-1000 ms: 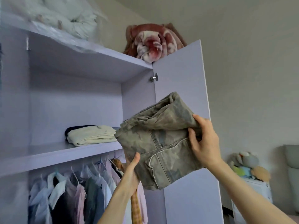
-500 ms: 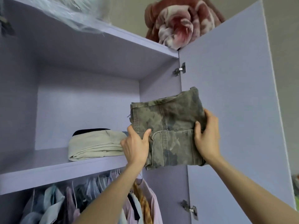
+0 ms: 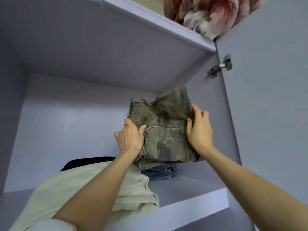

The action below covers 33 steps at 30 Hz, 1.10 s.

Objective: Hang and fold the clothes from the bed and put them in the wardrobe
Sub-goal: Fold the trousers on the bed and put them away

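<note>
Folded grey-green camouflage trousers (image 3: 166, 130) are inside the lilac wardrobe's upper compartment, at its right side. Their lower edge sits on folded blue jeans (image 3: 162, 172) that lie on the shelf (image 3: 191, 195). My left hand (image 3: 130, 137) grips the trousers' left edge, thumb on the front. My right hand (image 3: 199, 129) grips the right edge, fingers curled round it. The bundle tilts up toward the back wall.
A cream folded garment (image 3: 80, 189) lies on a dark one (image 3: 86, 161) at the shelf's left, under my left forearm. The open wardrobe door (image 3: 266, 105) with its hinge (image 3: 220, 65) stands to the right. A red-and-white blanket (image 3: 213, 12) sits on the wardrobe top.
Both hands have carried the camouflage trousers from in front of the door into the shelf compartment, down onto the blue jeans. The view has moved closer and tilted upward.
</note>
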Available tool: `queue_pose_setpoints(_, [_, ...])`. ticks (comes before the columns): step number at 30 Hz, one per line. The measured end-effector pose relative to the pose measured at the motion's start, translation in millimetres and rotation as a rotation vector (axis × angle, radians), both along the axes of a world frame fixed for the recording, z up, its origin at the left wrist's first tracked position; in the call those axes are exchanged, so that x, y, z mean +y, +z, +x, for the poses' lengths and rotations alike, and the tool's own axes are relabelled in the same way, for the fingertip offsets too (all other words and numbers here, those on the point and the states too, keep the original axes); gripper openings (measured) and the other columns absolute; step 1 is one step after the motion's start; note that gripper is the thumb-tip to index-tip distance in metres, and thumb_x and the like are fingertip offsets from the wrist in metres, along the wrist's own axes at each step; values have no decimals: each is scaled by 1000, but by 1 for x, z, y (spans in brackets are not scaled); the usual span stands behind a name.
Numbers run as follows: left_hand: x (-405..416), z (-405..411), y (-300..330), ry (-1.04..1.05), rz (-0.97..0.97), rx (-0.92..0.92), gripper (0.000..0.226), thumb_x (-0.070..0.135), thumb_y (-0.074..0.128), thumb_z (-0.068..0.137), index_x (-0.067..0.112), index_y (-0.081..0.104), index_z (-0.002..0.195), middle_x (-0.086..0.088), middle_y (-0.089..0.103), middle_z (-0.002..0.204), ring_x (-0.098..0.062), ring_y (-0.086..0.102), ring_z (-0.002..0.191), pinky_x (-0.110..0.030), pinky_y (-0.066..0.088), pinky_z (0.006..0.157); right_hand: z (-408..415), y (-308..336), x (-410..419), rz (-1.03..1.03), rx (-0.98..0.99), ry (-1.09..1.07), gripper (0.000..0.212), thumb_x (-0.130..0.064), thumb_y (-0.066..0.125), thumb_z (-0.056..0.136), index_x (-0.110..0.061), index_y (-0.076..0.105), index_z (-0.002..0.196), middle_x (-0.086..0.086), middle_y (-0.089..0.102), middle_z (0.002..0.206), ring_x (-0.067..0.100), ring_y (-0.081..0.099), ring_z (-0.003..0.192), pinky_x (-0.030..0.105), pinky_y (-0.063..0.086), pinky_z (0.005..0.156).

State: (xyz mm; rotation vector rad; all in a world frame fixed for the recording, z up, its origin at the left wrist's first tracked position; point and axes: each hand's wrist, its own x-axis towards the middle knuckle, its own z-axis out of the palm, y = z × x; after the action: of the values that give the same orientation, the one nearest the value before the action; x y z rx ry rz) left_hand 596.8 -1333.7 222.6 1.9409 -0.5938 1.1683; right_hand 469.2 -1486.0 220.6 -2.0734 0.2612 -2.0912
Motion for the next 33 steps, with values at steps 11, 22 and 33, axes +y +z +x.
queue_pose_setpoints(11, [-93,173,11,50,225,465,72,53,41,95,4,18,143,-16,40,142,-34,44,126,-43,34,104,221,4,-137,98,418,147,52,-21,39,98,-22,22,147,14,41,121,32,50,103,42,47,85])
queue_pose_setpoints(22, [-121,198,-44,-43,969,716,88,86,18,75,41,1,149,2,5,160,-25,7,146,-50,8,117,279,-46,-168,-147,1272,-4,53,-55,9,97,-39,20,147,-1,10,159,29,7,145,53,5,116])
queue_pose_setpoints(33, [-74,89,-7,277,803,336,58,49,38,97,28,22,148,-4,22,155,-29,24,140,-57,14,112,187,-53,-135,16,889,245,38,-29,37,99,-13,51,130,12,54,132,31,50,119,42,42,100])
